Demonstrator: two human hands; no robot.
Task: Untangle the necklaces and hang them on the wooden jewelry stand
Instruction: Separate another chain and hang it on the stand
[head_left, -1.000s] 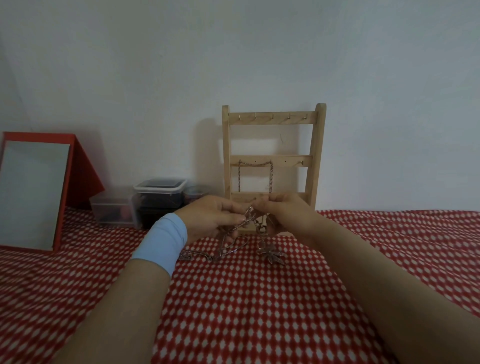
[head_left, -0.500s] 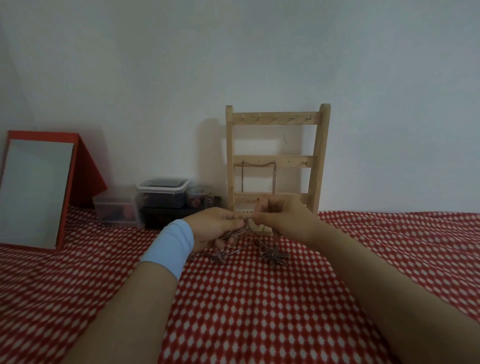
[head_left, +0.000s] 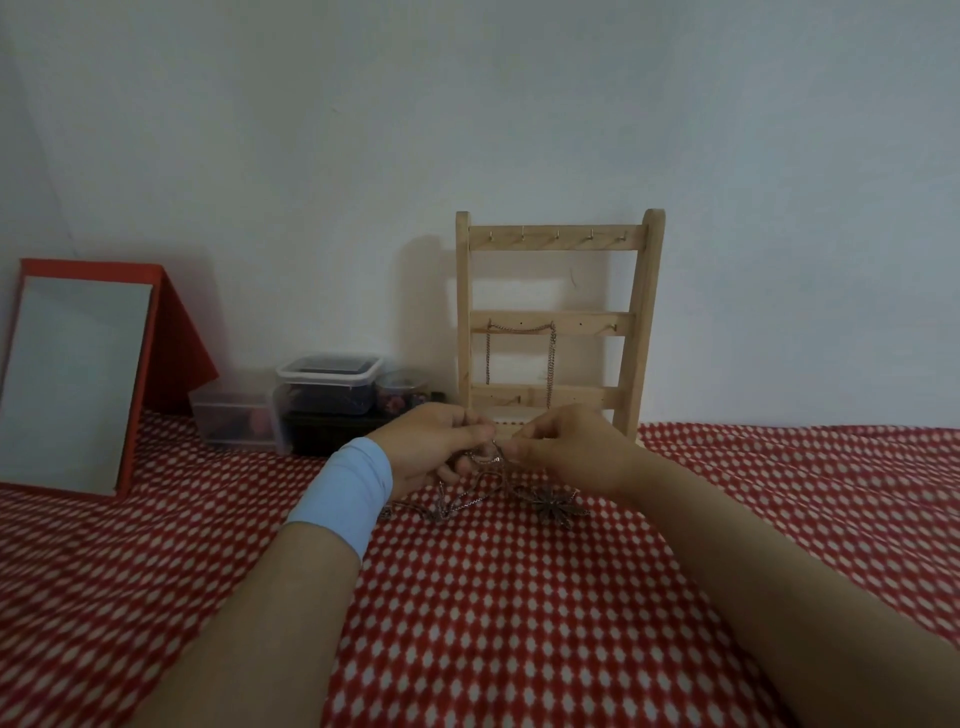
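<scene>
Pinching tangled necklaces (head_left: 470, 500), fingers (head_left: 480, 432) of left hand (head_left: 428, 441), right hand (head_left: 574, 449); red-white cloth (head_left: 519, 623), pale wall (head_left: 467, 104).

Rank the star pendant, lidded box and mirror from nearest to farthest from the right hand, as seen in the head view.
From the right hand, which pinches the chain:
1. star pendant, on the cloth just below the hand.
2. lidded box, farther back on the left.
3. mirror, at the far left.
</scene>
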